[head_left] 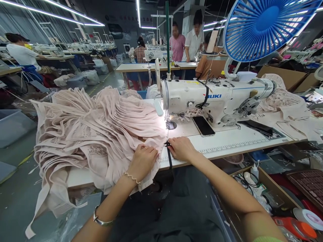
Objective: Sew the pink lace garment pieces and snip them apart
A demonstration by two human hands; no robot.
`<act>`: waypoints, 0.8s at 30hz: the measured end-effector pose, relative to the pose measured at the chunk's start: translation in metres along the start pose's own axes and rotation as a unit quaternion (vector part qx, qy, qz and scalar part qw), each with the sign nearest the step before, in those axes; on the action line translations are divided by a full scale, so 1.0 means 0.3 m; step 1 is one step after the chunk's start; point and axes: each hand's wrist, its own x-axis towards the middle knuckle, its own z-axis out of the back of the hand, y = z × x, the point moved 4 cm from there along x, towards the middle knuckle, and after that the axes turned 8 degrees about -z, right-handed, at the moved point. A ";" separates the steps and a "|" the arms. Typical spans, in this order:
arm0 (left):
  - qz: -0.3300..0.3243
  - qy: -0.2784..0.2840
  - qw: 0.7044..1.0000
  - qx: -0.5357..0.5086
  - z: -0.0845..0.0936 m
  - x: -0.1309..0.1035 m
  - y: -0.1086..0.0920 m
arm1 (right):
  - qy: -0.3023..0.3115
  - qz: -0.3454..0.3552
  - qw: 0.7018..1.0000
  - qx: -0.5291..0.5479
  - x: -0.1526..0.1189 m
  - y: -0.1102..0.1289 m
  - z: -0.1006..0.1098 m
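Observation:
Pale pink fabric (101, 134) lies heaped in many folds to the left of a white sewing machine (186, 94). Its right edge reaches the lit needle area (168, 124). My left hand (145, 159) rests on that edge, fingers bent and closed on the cloth. Just in front of the needle, my right hand (181, 148) pinches a small black piece (167, 144), mostly hidden by the fingers. From there a black strap (170, 159) runs down over the table's front edge. The fingertips of both hands are close together but apart.
A phone (203, 126) lies on the machine bed. More pink fabric (282, 104) is piled at the right, and a blue fan (270, 27) hangs above. Below right stands an open drawer (272, 191) of supplies. Several people work at other tables behind.

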 end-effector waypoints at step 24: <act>0.026 0.047 0.997 -0.048 0.003 0.041 0.005 | 0.008 -0.070 0.997 -0.001 0.036 -0.083 -0.006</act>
